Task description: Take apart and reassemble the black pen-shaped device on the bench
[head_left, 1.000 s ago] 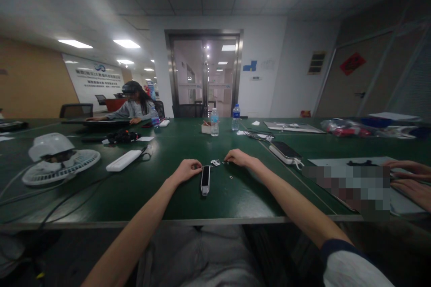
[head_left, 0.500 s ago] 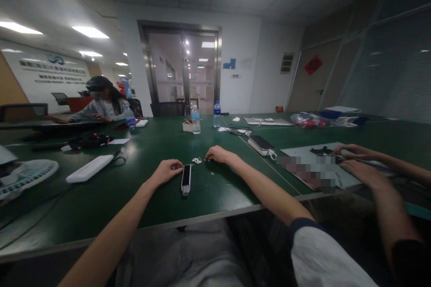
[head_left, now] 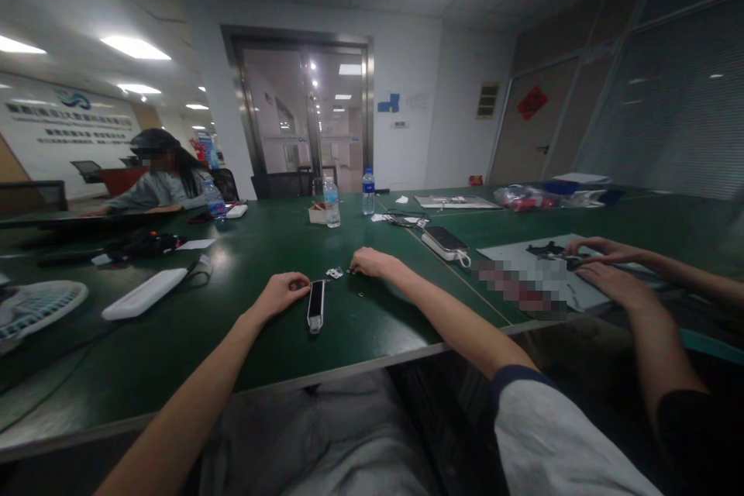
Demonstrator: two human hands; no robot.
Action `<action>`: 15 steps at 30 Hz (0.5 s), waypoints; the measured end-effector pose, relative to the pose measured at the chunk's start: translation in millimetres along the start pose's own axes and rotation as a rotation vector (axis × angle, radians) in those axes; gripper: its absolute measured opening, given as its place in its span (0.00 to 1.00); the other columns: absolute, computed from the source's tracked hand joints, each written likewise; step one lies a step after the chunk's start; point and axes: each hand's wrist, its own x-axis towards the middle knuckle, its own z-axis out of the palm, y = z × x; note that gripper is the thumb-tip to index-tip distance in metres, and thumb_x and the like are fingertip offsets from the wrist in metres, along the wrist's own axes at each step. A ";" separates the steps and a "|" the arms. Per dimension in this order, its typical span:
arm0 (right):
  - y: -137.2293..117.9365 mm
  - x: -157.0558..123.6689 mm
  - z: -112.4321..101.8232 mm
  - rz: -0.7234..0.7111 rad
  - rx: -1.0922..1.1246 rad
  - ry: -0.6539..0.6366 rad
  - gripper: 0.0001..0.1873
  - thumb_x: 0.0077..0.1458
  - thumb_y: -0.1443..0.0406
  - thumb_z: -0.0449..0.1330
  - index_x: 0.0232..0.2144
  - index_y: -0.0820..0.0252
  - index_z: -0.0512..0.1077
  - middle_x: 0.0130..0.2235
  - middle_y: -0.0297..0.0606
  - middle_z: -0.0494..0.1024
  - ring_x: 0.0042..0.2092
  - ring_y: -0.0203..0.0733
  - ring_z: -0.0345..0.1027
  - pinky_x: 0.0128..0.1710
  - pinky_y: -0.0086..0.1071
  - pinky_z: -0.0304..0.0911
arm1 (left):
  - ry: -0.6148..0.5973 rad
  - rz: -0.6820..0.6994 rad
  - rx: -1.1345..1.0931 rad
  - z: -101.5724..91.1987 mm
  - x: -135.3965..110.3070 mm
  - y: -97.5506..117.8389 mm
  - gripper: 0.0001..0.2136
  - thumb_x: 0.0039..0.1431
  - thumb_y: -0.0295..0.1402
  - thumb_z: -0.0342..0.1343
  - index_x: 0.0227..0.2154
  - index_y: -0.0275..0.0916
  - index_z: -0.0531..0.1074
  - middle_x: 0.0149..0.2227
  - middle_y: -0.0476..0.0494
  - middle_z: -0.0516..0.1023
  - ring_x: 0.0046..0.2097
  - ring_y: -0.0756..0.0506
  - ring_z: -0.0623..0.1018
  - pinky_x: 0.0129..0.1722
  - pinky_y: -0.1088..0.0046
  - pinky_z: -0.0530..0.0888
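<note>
My left hand (head_left: 284, 293) lies curled on the green table (head_left: 191, 341), just left of a slim black device with white ends (head_left: 315, 304), and seems to hold nothing. My right hand (head_left: 369, 262) rests with its fingertips beside a small metal piece (head_left: 334, 273), apart from it, and shows nothing in its fingers. A tiny metal ring (head_left: 359, 294) lies on the table below my right hand.
A long white case (head_left: 144, 293) and a white fan (head_left: 35, 306) lie left. A phone on a white block (head_left: 445, 242) lies ahead. A co-worker's hands (head_left: 604, 263) work over a pale sheet (head_left: 581, 291) at right. Water bottles (head_left: 331, 203) stand beyond.
The whole view has turned and tilted, shifting the room left and up. My hands stay close to the same spots, and the co-worker's forearms have come further into view at right.
</note>
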 end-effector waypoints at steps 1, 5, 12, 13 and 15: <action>-0.5 -0.1 -0.3 0.001 0.001 0.005 0.14 0.52 0.71 0.56 0.40 0.58 0.77 0.40 0.43 0.77 0.43 0.43 0.70 0.41 0.27 0.60 | -0.001 0.001 0.002 0.0 0.1 0.1 0.13 0.52 0.41 0.54 0.35 0.38 0.75 0.29 0.48 0.75 0.29 0.50 0.70 0.29 0.77 0.65; -3.1 -2.0 -1.4 0.018 0.013 0.033 0.12 0.54 0.70 0.55 0.38 0.58 0.76 0.40 0.42 0.77 0.44 0.42 0.68 0.44 0.28 0.59 | -0.008 0.007 0.010 0.8 0.5 -1.4 0.14 0.52 0.41 0.53 0.35 0.38 0.75 0.30 0.48 0.75 0.29 0.50 0.70 0.28 0.77 0.65; -6.9 -4.9 -1.4 0.068 -0.034 0.043 0.12 0.55 0.69 0.52 0.37 0.59 0.75 0.40 0.43 0.76 0.41 0.42 0.68 0.42 0.31 0.60 | 0.009 0.026 -0.008 3.9 1.1 -7.4 0.13 0.51 0.41 0.54 0.34 0.38 0.76 0.30 0.48 0.75 0.29 0.50 0.69 0.28 0.76 0.65; -6.9 -5.1 -0.9 0.083 -0.042 0.042 0.12 0.55 0.69 0.53 0.37 0.59 0.75 0.39 0.43 0.76 0.40 0.42 0.68 0.41 0.30 0.60 | 0.011 0.027 -0.015 4.4 0.8 -7.5 0.13 0.51 0.41 0.54 0.34 0.38 0.76 0.30 0.48 0.75 0.28 0.50 0.69 0.28 0.76 0.65; -6.4 -5.3 0.7 0.111 -0.055 0.053 0.12 0.54 0.69 0.53 0.37 0.60 0.75 0.39 0.44 0.76 0.40 0.42 0.68 0.40 0.30 0.60 | 0.020 0.026 -0.027 5.1 0.1 -6.8 0.12 0.52 0.40 0.54 0.34 0.38 0.76 0.29 0.48 0.75 0.28 0.50 0.69 0.28 0.76 0.65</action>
